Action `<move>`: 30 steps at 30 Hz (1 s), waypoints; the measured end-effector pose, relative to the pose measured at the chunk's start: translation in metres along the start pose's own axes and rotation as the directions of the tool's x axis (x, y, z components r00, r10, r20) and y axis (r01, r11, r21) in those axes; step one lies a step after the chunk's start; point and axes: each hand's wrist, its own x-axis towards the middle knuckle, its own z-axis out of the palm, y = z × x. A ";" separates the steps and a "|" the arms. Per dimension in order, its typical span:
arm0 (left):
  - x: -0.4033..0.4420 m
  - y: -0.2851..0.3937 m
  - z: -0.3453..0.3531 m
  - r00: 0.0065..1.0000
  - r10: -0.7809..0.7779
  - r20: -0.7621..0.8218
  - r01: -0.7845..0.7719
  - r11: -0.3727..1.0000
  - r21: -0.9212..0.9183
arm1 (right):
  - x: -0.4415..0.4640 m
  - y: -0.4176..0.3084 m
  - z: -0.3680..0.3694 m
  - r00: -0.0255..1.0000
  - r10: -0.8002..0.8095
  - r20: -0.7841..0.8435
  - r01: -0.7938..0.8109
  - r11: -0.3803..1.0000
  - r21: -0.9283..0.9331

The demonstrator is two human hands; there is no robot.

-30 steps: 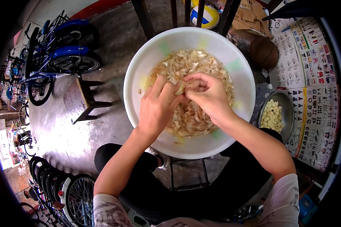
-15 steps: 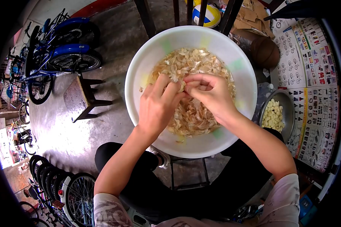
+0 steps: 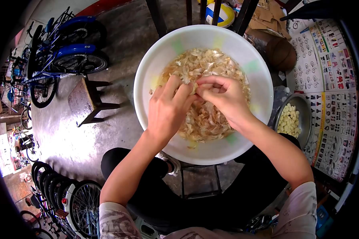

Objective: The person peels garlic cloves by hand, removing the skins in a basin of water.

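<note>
Over a big white basin [image 3: 145, 75], my left hand [image 3: 168, 105] and my right hand [image 3: 227, 97] meet fingertip to fingertip. Between their pinched fingers is a small pale garlic clove [image 3: 194, 88], mostly covered by the fingers. Both hands are closed on it. Under them, papery brown garlic skins [image 3: 211, 119] float in the basin's water. To the right, a metal bowl [image 3: 306, 115] contains a heap of peeled garlic cloves [image 3: 289, 121].
A wooden stool [image 3: 81, 99] and blue-fendered bicycles [image 3: 75, 51] stand left. More bicycles [image 3: 83, 207] are lined up lower left. Dark chair bars [image 3: 189, 12], a volleyball [image 3: 221, 16] and a basketball [image 3: 281, 53] are beyond the basin. Printed sheets [image 3: 331, 99] lie at right.
The whole view has shifted slightly. Both hands keep their pinch on the garlic clove, with only a tiny shift of the fingers.
</note>
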 end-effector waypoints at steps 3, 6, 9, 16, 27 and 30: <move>-0.001 -0.001 0.001 1.000 0.017 -0.006 -0.017 1.000 0.001 | 0.001 0.003 0.000 1.000 0.009 -0.011 -0.009 1.000 0.007; -0.001 -0.001 0.001 1.000 0.001 0.000 -0.001 1.000 0.000 | 0.002 0.004 0.000 1.000 0.002 -0.003 -0.002 1.000 -0.004; -0.002 -0.002 0.001 1.000 0.000 -0.006 0.000 1.000 -0.004 | 0.003 0.005 0.000 1.000 -0.001 0.002 0.001 1.000 -0.007; 0.000 0.000 -0.002 1.000 -0.022 -0.006 0.022 0.999 -0.027 | 0.001 0.004 0.001 0.999 -0.037 -0.015 0.037 0.999 0.006; 0.000 -0.001 -0.002 0.999 -0.024 -0.026 0.023 0.999 -0.024 | 0.001 0.005 0.004 0.999 -0.033 -0.016 0.034 0.999 0.025; 0.000 -0.001 -0.002 0.999 -0.016 -0.032 0.015 0.999 -0.039 | 0.000 0.001 0.006 0.999 -0.042 -0.014 0.042 0.998 0.045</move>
